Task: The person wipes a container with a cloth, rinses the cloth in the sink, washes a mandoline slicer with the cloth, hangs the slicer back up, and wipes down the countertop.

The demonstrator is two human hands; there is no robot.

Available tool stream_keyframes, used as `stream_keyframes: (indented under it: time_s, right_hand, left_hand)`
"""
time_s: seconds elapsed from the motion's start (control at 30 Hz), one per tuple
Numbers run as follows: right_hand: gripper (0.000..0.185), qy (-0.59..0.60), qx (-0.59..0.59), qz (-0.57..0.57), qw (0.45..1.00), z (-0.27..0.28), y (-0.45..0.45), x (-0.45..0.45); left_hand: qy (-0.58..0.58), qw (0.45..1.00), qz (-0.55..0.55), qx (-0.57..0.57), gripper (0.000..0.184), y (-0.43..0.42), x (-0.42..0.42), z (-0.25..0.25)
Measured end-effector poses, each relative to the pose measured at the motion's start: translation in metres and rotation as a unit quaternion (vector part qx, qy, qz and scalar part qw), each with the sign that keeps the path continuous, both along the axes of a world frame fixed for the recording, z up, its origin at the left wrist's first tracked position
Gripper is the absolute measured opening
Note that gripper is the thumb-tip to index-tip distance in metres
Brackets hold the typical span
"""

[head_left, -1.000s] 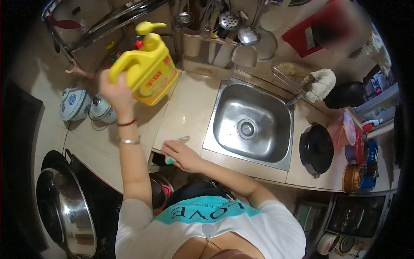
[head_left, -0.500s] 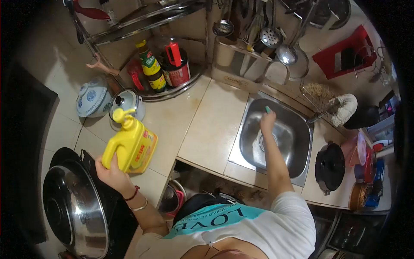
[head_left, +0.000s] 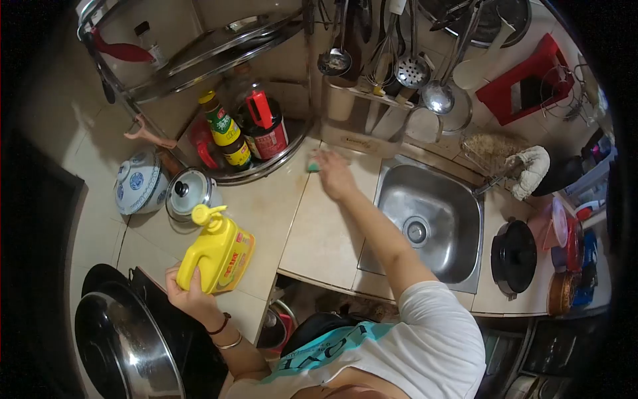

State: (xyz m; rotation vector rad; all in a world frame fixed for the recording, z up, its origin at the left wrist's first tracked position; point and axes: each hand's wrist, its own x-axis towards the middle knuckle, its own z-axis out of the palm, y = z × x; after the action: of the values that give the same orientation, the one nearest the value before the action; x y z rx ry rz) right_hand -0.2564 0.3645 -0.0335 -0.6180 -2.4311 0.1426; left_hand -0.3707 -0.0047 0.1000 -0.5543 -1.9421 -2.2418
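Observation:
My left hand [head_left: 186, 284] is wrapped round the handle of a yellow pump bottle [head_left: 222, 259], which has a yellow pump top and red lettering. The bottle is upright, slightly tilted, over the counter near the stove. Reaching forward, my right hand [head_left: 334, 173] is pressed low on the pale tiled counter [head_left: 325, 233], left of the sink. A bit of green sponge [head_left: 313, 167] shows under its fingers; most of the sponge is hidden. The steel sink [head_left: 435, 186], with its drain visible, lies to the right of my right forearm.
A corner rack [head_left: 266, 169] holds sauce bottles [head_left: 229, 133] and a red-handled jug [head_left: 262, 126]. Beside it stand a lidded pot [head_left: 193, 193] and a blue-and-white bowl [head_left: 141, 183]. A large steel lid [head_left: 143, 346] covers the stove. Utensils hang above a holder [head_left: 362, 136]. A black pot [head_left: 514, 256] sits right.
My right hand has moved left with the sponge, out of the sink and onto the counter. The view has shifted slightly; my left hand still holds the yellow bottle.

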Motion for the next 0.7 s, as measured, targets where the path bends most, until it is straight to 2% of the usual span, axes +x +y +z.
stream_keyframes:
  time_s: [0.03,0.1,0.13,0.2,0.23,0.27,0.33,0.37,0.43,0.47,0.5,0.53,0.57,0.6,0.67,0.7]
  right_hand:
    - [0.037,0.016,-0.055,-0.030,0.998,-0.003,0.008,0.018]
    - [0.040,-0.071,-0.201,-0.144,0.966,0.018,0.007,0.056]
    - [0.040,-0.079,-0.129,-0.174,0.973,0.008,0.019,0.078]
    - [0.040,-0.024,-0.073,-0.212,0.974,-0.020,0.045,0.126]
    - [0.040,0.041,-0.091,-0.218,0.971,-0.035,0.055,0.152]
    - [0.041,0.009,-0.134,-0.279,0.951,-0.050,0.068,0.180]
    - [0.039,0.113,-0.130,-0.351,0.921,-0.033,0.075,0.203]
    - [0.033,0.152,-0.054,-0.316,0.935,-0.026,0.083,0.207]
    - [0.029,0.163,-0.064,-0.249,0.952,0.007,0.099,0.192]
    - [0.026,0.060,-0.163,-0.256,0.951,-0.001,0.121,0.183]
    - [0.030,0.094,-0.263,-0.143,0.949,0.007,0.123,0.172]
    - [0.037,-0.012,0.057,-0.124,0.991,-0.069,0.171,0.167]
    - [0.038,-0.076,-0.029,-0.223,0.971,-0.084,0.173,0.158]
    - [0.042,-0.109,0.022,-0.222,0.969,-0.057,0.154,0.167]
    - [0.042,-0.133,0.070,-0.168,0.974,-0.052,0.161,0.188]
    - [0.039,0.000,-0.102,-0.191,0.976,-0.041,0.161,0.201]
  left_hand:
    - [0.002,1.000,-0.009,-0.004,0.016,0.006,0.000,-0.001]
    - [0.007,0.999,-0.034,-0.009,0.017,0.025,-0.001,-0.003]
    - [0.005,0.999,-0.052,0.000,0.017,0.036,-0.001,-0.005]
    - [0.003,0.996,-0.092,0.023,0.018,0.064,-0.002,-0.007]
    - [0.018,0.994,-0.103,0.013,0.018,0.077,-0.003,-0.009]
    - [0.029,0.993,-0.118,0.012,0.018,0.091,-0.002,-0.012]
    - [0.050,0.989,-0.140,0.013,0.018,0.120,0.001,-0.020]
    - [0.071,0.986,-0.151,-0.001,0.016,0.132,0.002,-0.021]
    - [0.053,0.985,-0.163,0.009,0.015,0.163,0.008,-0.019]
    - [0.044,0.984,-0.170,0.012,0.014,0.180,0.012,-0.018]
    - [0.048,0.985,-0.167,0.017,0.013,0.198,0.014,-0.019]
    - [0.076,0.985,-0.153,-0.010,0.012,0.213,0.017,-0.019]
    - [0.101,0.983,-0.151,-0.024,0.011,0.230,0.015,-0.026]
    - [0.128,0.980,-0.146,-0.037,0.010,0.245,0.015,-0.031]
    - [0.182,0.974,-0.125,-0.052,0.009,0.271,0.025,-0.025]
    - [0.202,0.971,-0.112,-0.063,0.009,0.283,0.029,-0.025]
